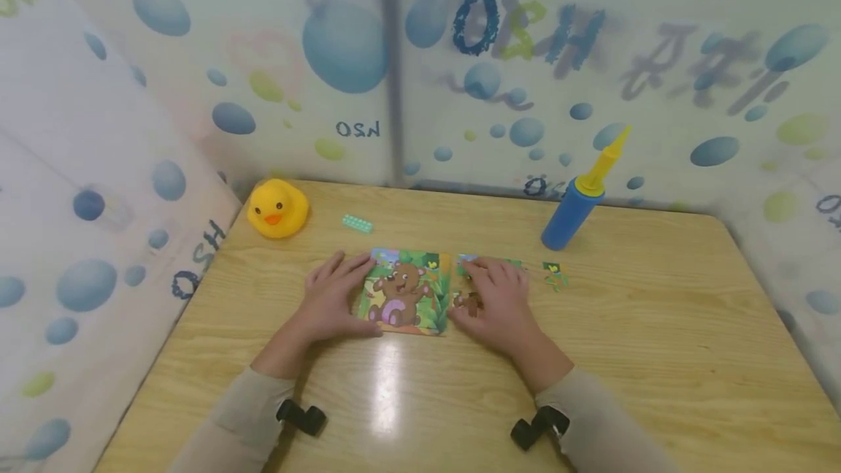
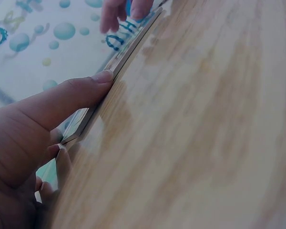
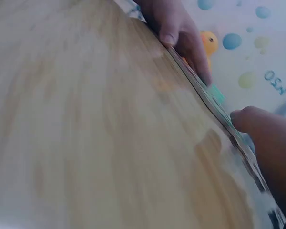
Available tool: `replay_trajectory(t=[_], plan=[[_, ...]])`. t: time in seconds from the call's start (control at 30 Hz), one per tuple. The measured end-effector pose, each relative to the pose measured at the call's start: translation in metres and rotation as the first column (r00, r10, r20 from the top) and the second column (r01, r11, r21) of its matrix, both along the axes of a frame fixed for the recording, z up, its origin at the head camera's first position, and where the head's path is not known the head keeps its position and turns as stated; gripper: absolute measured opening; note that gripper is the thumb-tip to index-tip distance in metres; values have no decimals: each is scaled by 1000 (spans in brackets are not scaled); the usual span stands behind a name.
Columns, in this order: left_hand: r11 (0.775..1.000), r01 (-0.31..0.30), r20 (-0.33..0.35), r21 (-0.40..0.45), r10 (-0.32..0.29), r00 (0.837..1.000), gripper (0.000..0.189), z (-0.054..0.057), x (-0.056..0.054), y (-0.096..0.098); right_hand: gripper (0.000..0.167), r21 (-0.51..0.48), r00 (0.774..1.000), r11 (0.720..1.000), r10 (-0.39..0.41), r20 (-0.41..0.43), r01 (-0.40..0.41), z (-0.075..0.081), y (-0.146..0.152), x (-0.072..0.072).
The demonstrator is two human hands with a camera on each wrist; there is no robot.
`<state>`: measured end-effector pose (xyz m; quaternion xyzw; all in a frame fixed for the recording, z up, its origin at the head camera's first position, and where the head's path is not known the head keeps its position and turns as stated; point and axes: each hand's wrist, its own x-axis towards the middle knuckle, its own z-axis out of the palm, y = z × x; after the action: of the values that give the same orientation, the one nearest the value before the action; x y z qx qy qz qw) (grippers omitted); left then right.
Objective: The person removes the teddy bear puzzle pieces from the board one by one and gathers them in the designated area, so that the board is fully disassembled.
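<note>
A square jigsaw puzzle (image 1: pixel 404 290) with a brown bear picture lies flat on the table. My left hand (image 1: pixel 331 301) holds it by the left side, thumb at the near edge and fingertips at the far left corner. In the left wrist view the left thumb (image 2: pixel 86 93) presses on the puzzle's edge. To the right, my right hand (image 1: pixel 499 305) rests with extended fingers over more picture pieces (image 1: pixel 468 303), partly hiding them. Its thumb points toward the puzzle's right edge; the right wrist view shows this thumb (image 3: pixel 252 120) just above the picture's edge.
Small loose pieces (image 1: pixel 555 276) lie right of my right hand. A yellow rubber duck (image 1: pixel 279 209) sits at the back left, beside a mint-green studded block (image 1: pixel 358 223). A blue and yellow hand pump (image 1: pixel 571 214) stands at the back right. Behind the wooden table (image 1: pixel 657 356) hangs a bubble-print curtain (image 1: pixel 447 115).
</note>
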<state>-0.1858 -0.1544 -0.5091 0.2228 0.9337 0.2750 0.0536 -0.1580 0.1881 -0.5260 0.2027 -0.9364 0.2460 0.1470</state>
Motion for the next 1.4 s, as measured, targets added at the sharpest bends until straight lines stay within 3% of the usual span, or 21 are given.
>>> replay_trajectory(t=[0.1, 0.3, 0.73, 0.87, 1.1, 1.4], plan=[[1000, 2, 4, 5, -2, 1000, 124, 0, 1, 1, 75, 60, 999, 998, 25, 29, -27, 2, -15, -2], [1000, 4, -3, -3, -4, 1000, 123, -1, 1, 1, 52, 109, 996, 992, 49, 74, -57, 5, -35, -4], [1000, -1, -2, 8, 1, 1000, 124, -2, 2, 1, 47, 131, 993, 987, 84, 78, -94, -2, -43, -4], [1000, -1, 2, 10, 1, 1000, 124, -2, 2, 1, 51, 126, 987, 988, 76, 140, -94, 2, -44, -4], [1000, -5, -4, -14, 5, 1000, 125, -1, 0, 0, 68, 77, 957, 991, 82, 278, -107, 13, -47, -9], [1000, -8, 5, -15, 8, 1000, 125, -1, 0, 1, 67, -2, 958, 987, 157, 240, -161, 12, -44, -14]])
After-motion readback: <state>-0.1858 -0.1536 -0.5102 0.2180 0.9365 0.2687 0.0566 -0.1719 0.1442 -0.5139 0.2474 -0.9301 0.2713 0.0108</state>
